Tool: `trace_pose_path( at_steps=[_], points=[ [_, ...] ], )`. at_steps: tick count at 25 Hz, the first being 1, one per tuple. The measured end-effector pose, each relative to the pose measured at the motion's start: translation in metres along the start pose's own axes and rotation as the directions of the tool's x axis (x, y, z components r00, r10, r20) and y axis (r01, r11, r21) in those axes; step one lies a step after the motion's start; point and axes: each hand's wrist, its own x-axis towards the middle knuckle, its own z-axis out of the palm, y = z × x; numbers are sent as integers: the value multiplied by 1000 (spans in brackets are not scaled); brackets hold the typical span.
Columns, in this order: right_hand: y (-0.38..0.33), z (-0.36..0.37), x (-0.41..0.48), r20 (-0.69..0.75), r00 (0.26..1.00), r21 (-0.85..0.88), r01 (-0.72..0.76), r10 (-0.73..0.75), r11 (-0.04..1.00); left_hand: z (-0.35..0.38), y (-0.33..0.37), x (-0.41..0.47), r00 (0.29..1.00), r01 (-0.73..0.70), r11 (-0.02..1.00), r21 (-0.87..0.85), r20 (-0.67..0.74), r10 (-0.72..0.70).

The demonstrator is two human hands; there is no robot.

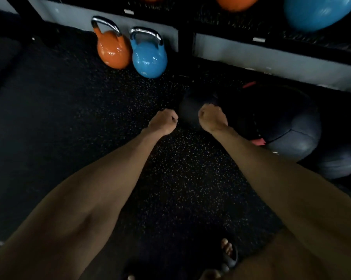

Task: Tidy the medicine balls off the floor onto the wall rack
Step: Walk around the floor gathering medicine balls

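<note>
Several dark stitched medicine balls [298, 138] lie unracked at right.
Left hand [164, 122] and right hand [212, 118] hover near, fingers curled, gripping nothing; black wall rack [185, 37] stands far.

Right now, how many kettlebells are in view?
2. The orange kettlebell stands on the floor against the wall; the blue kettlebell stands right beside it. More may sit outside the frame.
</note>
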Motion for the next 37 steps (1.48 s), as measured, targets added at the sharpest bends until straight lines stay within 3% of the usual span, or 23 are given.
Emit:
trace_pose_path(
  at_steps=[5,13,18,26,32,37],
  points=[
    [-111,-147,-92,222,964,-46,162,-148,986,-161,66,-121,997,63,998,-24,56,-62],
    [-255,-341,-259,200,956,47,211,-216,976,-404,138,-321,1000,-5,999,-54,7,5],
    [-326,-394,-350,216,931,10,299,-294,954,-484,132,-426,998,-10,999,-37,-60,7],
    [-383,-389,-477,290,820,-24,521,-493,853,-480,100,-597,974,65,995,-71,-211,-79],
    [-391,-352,-602,443,706,8,613,-552,790,-426,69,-752,934,265,955,-136,-210,-289],
    [-417,-295,-703,568,582,3,705,-582,709,-382,21,-881,841,415,881,-228,-272,-467]
  ],
)
